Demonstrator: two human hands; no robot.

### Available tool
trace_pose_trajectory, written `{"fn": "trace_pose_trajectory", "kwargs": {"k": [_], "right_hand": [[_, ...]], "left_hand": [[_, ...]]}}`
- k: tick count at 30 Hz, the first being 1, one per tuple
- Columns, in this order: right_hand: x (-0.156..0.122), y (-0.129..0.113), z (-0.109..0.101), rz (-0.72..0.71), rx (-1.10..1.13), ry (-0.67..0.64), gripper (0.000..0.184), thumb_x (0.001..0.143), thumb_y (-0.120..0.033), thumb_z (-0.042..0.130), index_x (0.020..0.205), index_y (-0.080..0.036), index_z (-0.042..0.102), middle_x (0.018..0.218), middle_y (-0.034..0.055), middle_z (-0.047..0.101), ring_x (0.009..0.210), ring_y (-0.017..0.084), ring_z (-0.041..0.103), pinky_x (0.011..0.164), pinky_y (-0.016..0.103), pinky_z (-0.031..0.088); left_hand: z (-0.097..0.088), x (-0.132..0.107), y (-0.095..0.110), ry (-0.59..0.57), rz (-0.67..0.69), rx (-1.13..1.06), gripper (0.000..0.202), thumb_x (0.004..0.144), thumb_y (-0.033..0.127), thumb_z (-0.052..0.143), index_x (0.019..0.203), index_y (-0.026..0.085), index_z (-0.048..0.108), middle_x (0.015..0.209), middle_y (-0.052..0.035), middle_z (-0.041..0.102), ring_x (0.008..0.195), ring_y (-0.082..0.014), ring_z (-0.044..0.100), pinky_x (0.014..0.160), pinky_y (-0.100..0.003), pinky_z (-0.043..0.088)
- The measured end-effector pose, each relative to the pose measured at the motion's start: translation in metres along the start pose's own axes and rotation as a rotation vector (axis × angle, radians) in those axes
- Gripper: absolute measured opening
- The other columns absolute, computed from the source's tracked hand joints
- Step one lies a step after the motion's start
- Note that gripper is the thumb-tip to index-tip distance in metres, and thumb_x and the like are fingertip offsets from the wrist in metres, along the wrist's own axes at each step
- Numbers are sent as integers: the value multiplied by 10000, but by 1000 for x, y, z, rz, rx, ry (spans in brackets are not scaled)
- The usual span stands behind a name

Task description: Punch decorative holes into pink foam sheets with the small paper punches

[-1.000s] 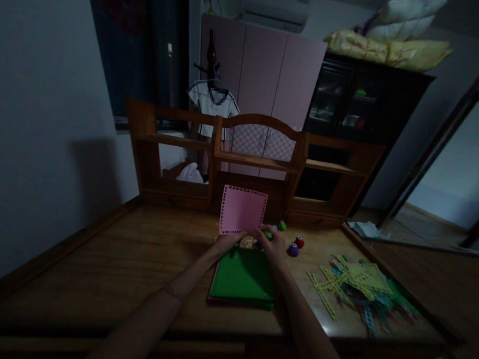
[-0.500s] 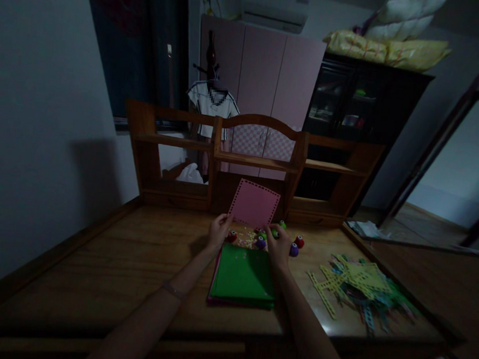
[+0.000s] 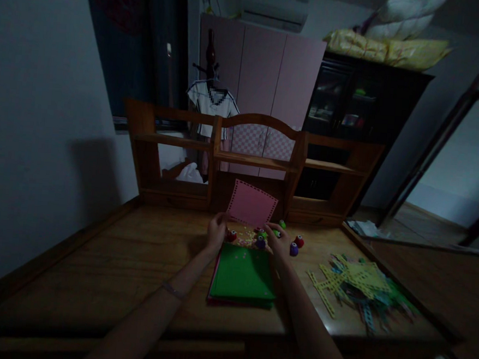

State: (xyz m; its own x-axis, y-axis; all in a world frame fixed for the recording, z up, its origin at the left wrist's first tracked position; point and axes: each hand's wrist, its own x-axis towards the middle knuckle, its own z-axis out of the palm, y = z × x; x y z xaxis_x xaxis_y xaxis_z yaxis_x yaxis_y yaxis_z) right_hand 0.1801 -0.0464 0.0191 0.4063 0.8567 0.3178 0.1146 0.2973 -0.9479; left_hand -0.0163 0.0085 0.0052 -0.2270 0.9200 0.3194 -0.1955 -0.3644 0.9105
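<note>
A pink sheet of paper (image 3: 253, 203) with punched holes along its edges is raised above the desk, tilted. My left hand (image 3: 218, 230) pinches its lower left corner, and my right hand (image 3: 277, 239) grips its lower right corner. Below lies a stack of paper topped by a green sheet (image 3: 243, 274), with a few tiny bits on it. Small punched-out paper bits (image 3: 246, 237) are scattered just behind the stack. Around them stand small craft punches, among them a red one (image 3: 232, 235), a purple one (image 3: 261, 242) and several green ones, partly hidden by my right hand.
Right of my arm lies a tangled heap of punched paper strips (image 3: 363, 281), mostly yellow and green. Another purple punch (image 3: 294, 249) and a red punch (image 3: 299, 241) stand beside my right hand. A wooden shelf unit (image 3: 257, 161) borders the back of the desk (image 3: 155, 261).
The pink sheet has shifted slightly left and bends a little more along its top. Both hands keep hold of its lower corners.
</note>
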Motion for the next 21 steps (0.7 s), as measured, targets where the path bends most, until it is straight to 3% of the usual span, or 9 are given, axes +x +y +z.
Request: {"fn": "trace_pose_trajectory", "kwargs": {"k": [4, 7, 11, 17, 21], "right_hand": [[2, 2, -2, 84, 63, 5, 489, 598, -558, 702, 892, -167, 692, 534, -21, 535, 423, 100, 432, 399, 213, 343], [3, 4, -2, 105, 100, -10, 484, 591, -544, 719, 896, -170, 685, 567, -14, 554, 426, 95, 432, 396, 209, 342], [1, 0, -1, 117, 113, -21, 464, 585, -528, 732, 881, -174, 685, 540, -27, 523, 419, 87, 416, 390, 201, 327], [-9, -15, 2, 66, 56, -88, 498, 593, -583, 692, 868, -167, 706, 510, -12, 544, 435, 122, 463, 403, 228, 349], [-15, -22, 5, -25, -14, -102, 481, 588, -607, 679, 795, -174, 717, 578, 19, 613, 504, 156, 528, 443, 246, 377]], "left_hand": [[3, -6, 10, -101, -93, -133, 487, 707, 568, 627, 996, 179, 589, 436, 103, 406, 302, -41, 322, 340, -158, 233], [6, -9, 15, -205, -161, -151, 456, 708, 577, 620, 896, 162, 607, 460, 70, 487, 289, -30, 320, 333, -158, 231], [9, -11, 18, -319, -147, -64, 452, 686, 573, 639, 772, 129, 632, 586, -14, 620, 301, -20, 341, 337, -172, 255], [12, -18, 24, -447, -106, 167, 433, 685, 546, 643, 628, 117, 664, 401, 19, 500, 330, -66, 383, 377, -197, 266], [16, -30, 30, -437, -78, 255, 360, 697, 480, 656, 554, 151, 642, 376, 17, 482, 368, -109, 444, 413, -220, 312]]}}
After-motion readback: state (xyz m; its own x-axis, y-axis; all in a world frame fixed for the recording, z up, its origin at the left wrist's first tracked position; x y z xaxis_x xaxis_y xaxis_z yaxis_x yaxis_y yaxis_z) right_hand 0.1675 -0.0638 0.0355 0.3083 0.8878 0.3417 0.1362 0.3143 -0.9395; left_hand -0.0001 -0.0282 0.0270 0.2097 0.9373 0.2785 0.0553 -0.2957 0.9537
